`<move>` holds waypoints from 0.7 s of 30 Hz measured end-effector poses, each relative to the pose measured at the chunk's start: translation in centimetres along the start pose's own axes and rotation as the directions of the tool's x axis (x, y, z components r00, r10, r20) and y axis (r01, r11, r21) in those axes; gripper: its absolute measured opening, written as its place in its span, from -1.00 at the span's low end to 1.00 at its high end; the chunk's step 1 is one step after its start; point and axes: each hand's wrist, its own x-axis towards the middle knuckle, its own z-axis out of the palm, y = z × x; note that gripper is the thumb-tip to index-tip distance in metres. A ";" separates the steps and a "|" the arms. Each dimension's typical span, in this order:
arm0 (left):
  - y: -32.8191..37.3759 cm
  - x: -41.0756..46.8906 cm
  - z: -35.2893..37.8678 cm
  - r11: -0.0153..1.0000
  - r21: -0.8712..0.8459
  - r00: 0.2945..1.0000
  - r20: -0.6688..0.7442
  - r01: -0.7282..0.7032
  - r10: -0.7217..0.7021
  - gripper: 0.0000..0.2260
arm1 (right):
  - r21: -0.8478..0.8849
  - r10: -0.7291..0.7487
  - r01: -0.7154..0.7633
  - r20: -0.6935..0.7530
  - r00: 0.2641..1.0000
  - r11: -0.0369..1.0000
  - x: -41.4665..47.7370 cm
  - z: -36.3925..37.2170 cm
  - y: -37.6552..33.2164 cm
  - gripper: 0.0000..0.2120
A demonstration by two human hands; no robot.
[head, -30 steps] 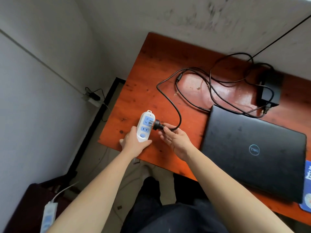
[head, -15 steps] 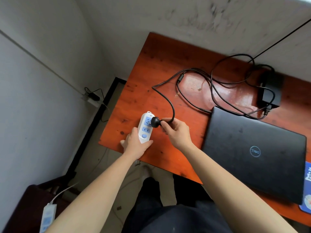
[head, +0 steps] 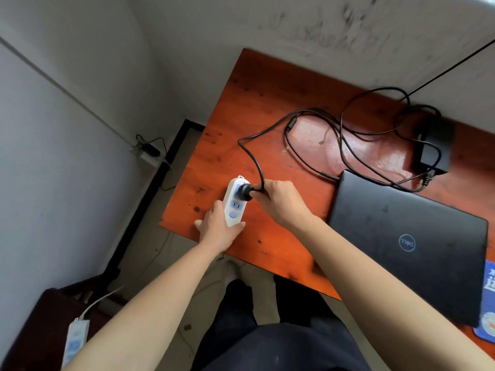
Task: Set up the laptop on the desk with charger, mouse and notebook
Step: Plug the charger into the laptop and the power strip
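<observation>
- Left hand (head: 218,228) wrapped around near end of white power strip (head: 235,201), pinning it flat on desk (head: 257,103) near the desk's left edge.
- Right hand (head: 278,203) closed on black plug (head: 246,192); plug at 9 o'clock from the knuckles, touching them, seated against strip's far socket.
- Near socket and blue button on strip uncovered, at 12 o'clock from left hand.
- Charger cable (head: 254,159) rising from right hand toward 12 o'clock, then looping to 2 o'clock across desk.
- Charger brick (head: 434,148) at 2 o'clock from right hand, well apart, by wall.
- Laptop (head: 409,245) closed, flat, at 4 o'clock from right hand, just beside right forearm.
- Blue item (head: 486,303) at laptop's right edge, partly cut off; identity unclear.
</observation>
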 end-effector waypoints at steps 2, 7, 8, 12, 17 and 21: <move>0.1 -0.2 0.0 1.000 0.007 1.000 -0.016 -0.008 0.008 -0.54 | -0.005 -0.005 0.005 0.011 1.000 1.000 -0.2 -0.3 -0.1 -0.80; 0.7 -1.1 0.3 0.994 0.097 0.995 -0.083 -0.047 0.055 -0.52 | 0.017 0.071 -0.071 0.010 0.997 0.997 -1.2 -0.4 0.1 -0.78; 0.9 -1.2 0.4 0.991 0.117 0.993 -0.097 -0.058 0.070 -0.52 | 0.032 0.090 -0.091 0.021 0.996 0.995 -1.2 -0.6 0.3 -0.78; 1.1 -1.4 0.6 0.979 0.184 0.986 -0.117 -0.093 0.115 -0.49 | 0.093 0.108 -0.112 0.045 0.993 0.989 -1.2 -1.1 0.9 -0.78; 0.8 -1.2 0.6 0.983 0.160 0.989 -0.104 -0.086 0.104 -0.49 | 0.038 0.006 -0.005 -0.009 1.000 0.999 -0.9 -0.5 0.2 -0.82; 0.4 -0.6 0.4 0.988 0.132 0.995 -0.046 -0.083 0.089 -0.51 | -0.005 -0.178 0.178 -0.027 0.984 0.984 0.6 0.1 -2.2 -0.82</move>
